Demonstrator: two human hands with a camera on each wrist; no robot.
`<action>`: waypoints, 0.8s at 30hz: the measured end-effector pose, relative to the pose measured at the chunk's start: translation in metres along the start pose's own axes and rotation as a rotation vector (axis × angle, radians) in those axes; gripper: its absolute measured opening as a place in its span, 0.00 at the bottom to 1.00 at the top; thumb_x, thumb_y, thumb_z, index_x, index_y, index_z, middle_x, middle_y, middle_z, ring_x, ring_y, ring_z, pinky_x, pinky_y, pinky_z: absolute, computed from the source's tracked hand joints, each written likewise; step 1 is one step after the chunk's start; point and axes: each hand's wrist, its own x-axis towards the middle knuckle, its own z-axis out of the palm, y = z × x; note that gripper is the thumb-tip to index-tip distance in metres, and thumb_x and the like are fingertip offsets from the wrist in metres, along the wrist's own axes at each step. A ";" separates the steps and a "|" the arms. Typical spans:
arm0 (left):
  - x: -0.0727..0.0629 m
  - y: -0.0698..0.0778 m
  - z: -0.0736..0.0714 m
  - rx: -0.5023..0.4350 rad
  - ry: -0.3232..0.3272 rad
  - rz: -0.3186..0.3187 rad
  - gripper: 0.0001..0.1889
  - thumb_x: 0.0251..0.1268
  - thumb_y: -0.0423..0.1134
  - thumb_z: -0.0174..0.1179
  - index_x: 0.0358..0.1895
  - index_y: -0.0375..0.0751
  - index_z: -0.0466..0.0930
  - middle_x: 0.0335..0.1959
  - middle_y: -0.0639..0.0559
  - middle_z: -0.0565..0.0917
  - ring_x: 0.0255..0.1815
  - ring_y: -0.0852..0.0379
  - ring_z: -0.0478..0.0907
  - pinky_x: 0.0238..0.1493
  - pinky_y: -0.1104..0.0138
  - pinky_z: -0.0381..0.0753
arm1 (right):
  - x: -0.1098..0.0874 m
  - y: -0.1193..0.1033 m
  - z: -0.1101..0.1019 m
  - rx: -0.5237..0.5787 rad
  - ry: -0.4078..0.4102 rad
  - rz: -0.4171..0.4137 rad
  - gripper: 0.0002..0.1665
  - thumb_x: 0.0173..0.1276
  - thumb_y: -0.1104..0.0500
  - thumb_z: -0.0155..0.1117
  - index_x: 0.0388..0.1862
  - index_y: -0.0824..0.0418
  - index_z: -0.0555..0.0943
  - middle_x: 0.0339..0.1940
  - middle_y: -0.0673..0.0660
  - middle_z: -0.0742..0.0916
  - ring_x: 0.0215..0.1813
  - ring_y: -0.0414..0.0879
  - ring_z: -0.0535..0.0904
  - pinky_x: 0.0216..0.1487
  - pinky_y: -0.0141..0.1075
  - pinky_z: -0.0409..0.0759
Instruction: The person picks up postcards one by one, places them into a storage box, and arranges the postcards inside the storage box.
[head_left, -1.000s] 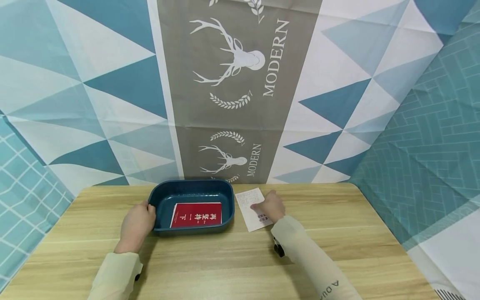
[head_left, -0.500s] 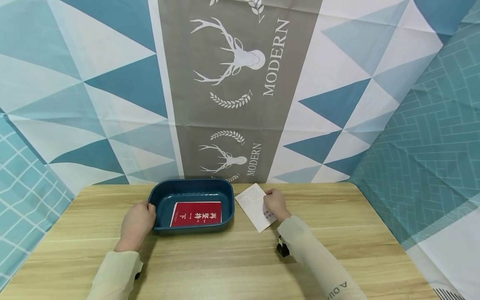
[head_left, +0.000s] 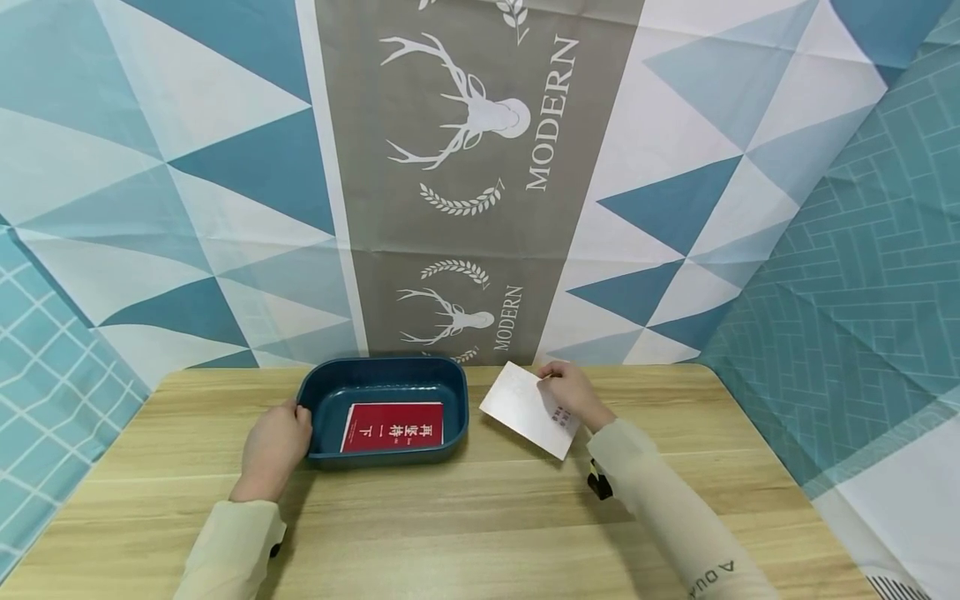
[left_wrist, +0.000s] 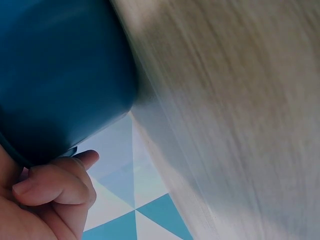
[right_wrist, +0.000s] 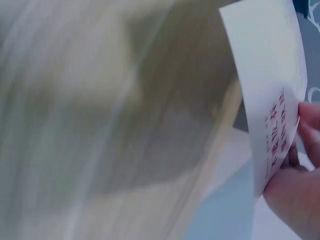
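A dark blue plastic bin (head_left: 381,459) stands at the back left of the table. In it lies a red card (head_left: 393,427) with white Chinese characters, a white edge showing beneath. My left hand (head_left: 276,443) grips the bin's left rim; in the left wrist view, curled fingers (left_wrist: 65,185) show at the rim of the bin (left_wrist: 65,85). Right of the bin, my right hand (head_left: 573,393) pinches a white card (head_left: 525,412) by its far right edge. The right wrist view has the card (right_wrist: 265,55) tilted, slightly bowed and raised off the table, with red print near the thumb.
The wooden table (head_left: 450,533) ends at the back against a patterned cloth (head_left: 465,208) with triangles and deer heads. A teal brick-patterned cloth (head_left: 847,333) hangs on the right side.
My right hand has moved to the right, lifting the white card off the table and turning it, so it is farther from the bin. The left hand, bin and red card stay put.
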 end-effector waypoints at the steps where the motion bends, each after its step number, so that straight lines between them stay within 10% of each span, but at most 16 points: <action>1: 0.000 0.000 0.000 0.000 0.000 -0.002 0.19 0.69 0.36 0.36 0.26 0.30 0.72 0.29 0.31 0.78 0.26 0.44 0.74 0.32 0.50 0.73 | 0.000 0.000 -0.003 -0.006 -0.010 -0.022 0.12 0.62 0.63 0.53 0.41 0.64 0.81 0.46 0.62 0.83 0.44 0.51 0.76 0.48 0.42 0.73; 24: 0.001 0.000 0.000 0.014 -0.001 -0.008 0.20 0.70 0.37 0.36 0.31 0.26 0.75 0.39 0.24 0.78 0.34 0.36 0.78 0.38 0.46 0.74 | -0.001 -0.048 -0.014 -0.056 -0.206 -0.160 0.08 0.62 0.62 0.58 0.38 0.58 0.83 0.40 0.55 0.83 0.40 0.47 0.74 0.46 0.38 0.69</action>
